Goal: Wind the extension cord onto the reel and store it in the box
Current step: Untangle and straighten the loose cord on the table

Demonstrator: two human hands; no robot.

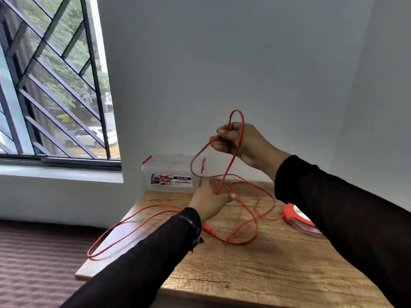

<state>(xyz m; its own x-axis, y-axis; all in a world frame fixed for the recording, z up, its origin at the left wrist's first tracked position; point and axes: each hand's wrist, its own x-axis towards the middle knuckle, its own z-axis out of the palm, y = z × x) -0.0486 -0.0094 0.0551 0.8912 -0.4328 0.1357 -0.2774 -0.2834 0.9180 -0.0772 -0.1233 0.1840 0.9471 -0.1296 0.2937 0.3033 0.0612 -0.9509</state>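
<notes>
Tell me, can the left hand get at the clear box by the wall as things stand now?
Probably yes. The left hand hovers just in front of the box, with only thin loops of red cord hanging nearby. The right hand holds the cord higher up, away from that path.

One red cord (242, 210), one reel (298, 218), one clear box (171, 172), two hands.
</notes>
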